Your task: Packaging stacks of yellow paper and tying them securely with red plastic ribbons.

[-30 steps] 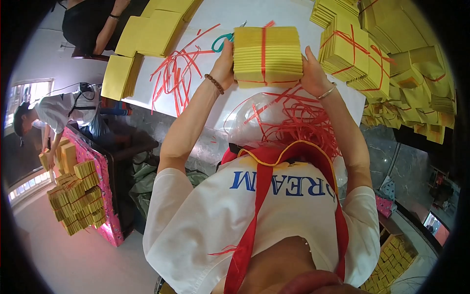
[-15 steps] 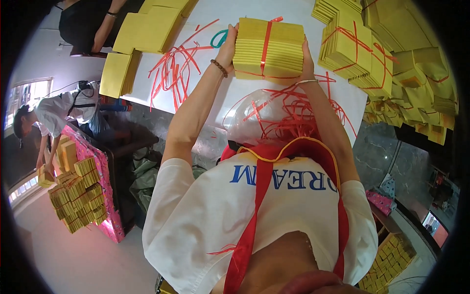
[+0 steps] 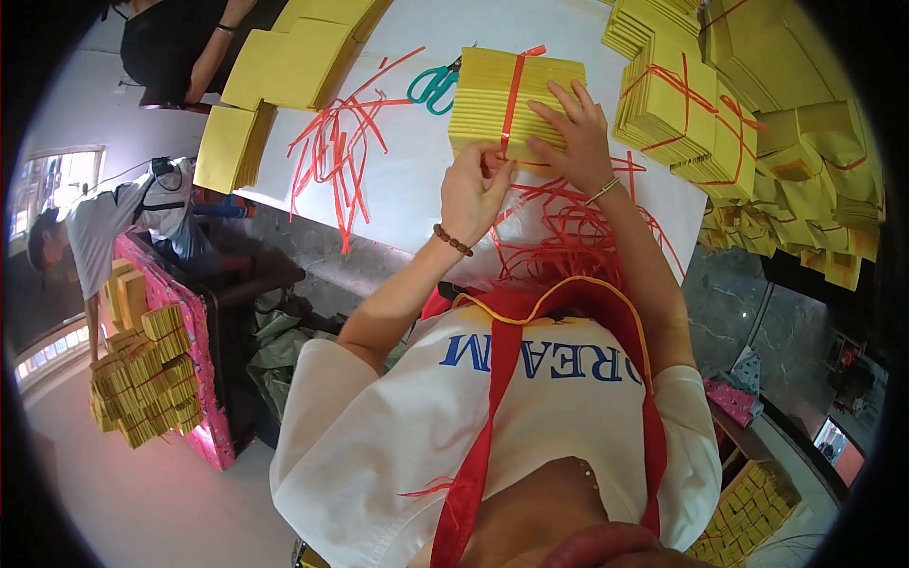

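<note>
On the white table lies a bundle of flat yellow paper packets (image 3: 488,90), stacked in layers and bound crosswise with red ribbon (image 3: 512,109). At the near edge of the bundle, my left hand (image 3: 473,192) pinches the ribbon between thumb and fingers, close to where the strips cross. My right hand (image 3: 579,137) lies on the right part of the bundle with its fingers spread. Teal-handled scissors (image 3: 436,90) lie just left of the bundle, their blades partly hidden by it.
Loose red ribbon strips (image 3: 336,156) lie to the left, and a tangled ribbon heap (image 3: 563,222) is nearer me. Yellow stacks (image 3: 289,62) stand far left; tied bundles (image 3: 668,99) stand right. A person (image 3: 123,222) bends over more bundles (image 3: 147,379) at left.
Both hands have left the sides of the bundle. My left hand has come to the ribbon at its near edge, and my right hand onto its top. The scissors now show more fully.
</note>
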`<state>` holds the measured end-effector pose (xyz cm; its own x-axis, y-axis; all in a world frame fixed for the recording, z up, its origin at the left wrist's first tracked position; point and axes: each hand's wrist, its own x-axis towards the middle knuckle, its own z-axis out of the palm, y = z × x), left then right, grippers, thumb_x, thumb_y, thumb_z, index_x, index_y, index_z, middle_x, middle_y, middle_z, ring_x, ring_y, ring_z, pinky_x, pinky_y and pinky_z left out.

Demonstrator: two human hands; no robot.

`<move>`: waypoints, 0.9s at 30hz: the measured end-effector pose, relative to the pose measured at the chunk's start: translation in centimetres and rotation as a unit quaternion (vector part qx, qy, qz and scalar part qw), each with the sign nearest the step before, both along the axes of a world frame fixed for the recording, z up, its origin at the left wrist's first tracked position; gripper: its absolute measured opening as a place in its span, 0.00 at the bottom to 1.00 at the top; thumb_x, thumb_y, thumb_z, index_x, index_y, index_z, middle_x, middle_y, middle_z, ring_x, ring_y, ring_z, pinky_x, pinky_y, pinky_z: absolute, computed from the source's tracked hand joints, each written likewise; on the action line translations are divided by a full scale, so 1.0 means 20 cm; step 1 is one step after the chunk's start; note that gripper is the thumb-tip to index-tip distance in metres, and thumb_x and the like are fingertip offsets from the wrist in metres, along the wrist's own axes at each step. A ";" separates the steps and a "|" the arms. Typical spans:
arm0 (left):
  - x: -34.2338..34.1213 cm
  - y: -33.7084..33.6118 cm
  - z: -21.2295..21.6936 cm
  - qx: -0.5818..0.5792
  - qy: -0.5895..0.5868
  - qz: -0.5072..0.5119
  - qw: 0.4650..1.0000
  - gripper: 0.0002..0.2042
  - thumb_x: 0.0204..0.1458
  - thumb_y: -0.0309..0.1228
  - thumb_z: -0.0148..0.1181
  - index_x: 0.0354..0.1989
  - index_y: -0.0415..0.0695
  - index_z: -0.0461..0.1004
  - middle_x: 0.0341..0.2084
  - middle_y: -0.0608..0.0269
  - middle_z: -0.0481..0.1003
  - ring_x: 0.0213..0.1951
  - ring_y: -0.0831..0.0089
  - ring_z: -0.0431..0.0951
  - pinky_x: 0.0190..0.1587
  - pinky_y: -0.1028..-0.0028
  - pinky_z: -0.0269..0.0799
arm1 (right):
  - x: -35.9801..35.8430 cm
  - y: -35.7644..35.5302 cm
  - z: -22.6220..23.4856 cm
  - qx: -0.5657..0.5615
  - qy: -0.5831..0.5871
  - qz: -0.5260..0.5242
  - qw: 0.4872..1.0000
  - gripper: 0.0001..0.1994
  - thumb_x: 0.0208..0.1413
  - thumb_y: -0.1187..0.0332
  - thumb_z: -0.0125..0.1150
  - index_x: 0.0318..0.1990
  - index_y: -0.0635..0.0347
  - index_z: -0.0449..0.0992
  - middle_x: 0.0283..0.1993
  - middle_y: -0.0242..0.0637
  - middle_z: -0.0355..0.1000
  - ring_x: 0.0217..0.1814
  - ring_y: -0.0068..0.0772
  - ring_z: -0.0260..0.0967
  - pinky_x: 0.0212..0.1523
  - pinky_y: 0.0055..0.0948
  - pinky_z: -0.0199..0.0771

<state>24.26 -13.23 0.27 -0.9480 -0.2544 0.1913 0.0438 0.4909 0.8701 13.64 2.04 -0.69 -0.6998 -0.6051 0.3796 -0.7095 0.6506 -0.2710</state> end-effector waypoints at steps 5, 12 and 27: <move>0.00 0.08 -0.15 0.051 -0.021 0.104 0.993 0.11 0.43 0.30 0.58 0.34 0.38 0.70 0.21 0.57 0.72 0.21 0.67 0.73 0.24 0.72 0.66 | -0.02 -0.01 -0.02 -0.119 0.005 0.045 0.992 0.21 0.42 0.54 0.60 0.45 0.46 0.72 0.57 0.40 0.57 0.60 0.57 0.46 0.56 0.46 0.53; -0.09 0.10 -0.15 0.205 -0.045 0.094 0.973 0.08 0.43 0.28 0.57 0.28 0.37 0.72 0.15 0.64 0.70 0.18 0.81 0.67 0.22 0.80 0.62 | -0.01 -0.01 -0.03 -0.114 -0.002 0.042 0.993 0.21 0.43 0.55 0.59 0.46 0.46 0.71 0.56 0.41 0.58 0.61 0.55 0.45 0.57 0.44 0.52; -0.25 -0.27 -0.20 0.448 -0.169 0.052 0.876 0.31 0.54 0.55 0.33 0.55 0.40 0.57 0.50 0.59 0.64 0.52 0.73 0.61 0.54 0.75 0.52 | -0.14 -0.02 -0.15 -0.540 -0.643 -0.137 0.525 0.25 0.57 0.47 0.36 0.51 0.56 0.64 0.48 0.31 0.66 0.49 0.25 0.63 0.49 0.25 0.62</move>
<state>19.35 -18.55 -3.73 -0.8749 -0.2466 -0.4169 -0.2953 -0.4106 0.8627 10.76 1.61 -3.70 -0.8020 -0.3331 -0.4958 0.5931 -0.3460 -0.7270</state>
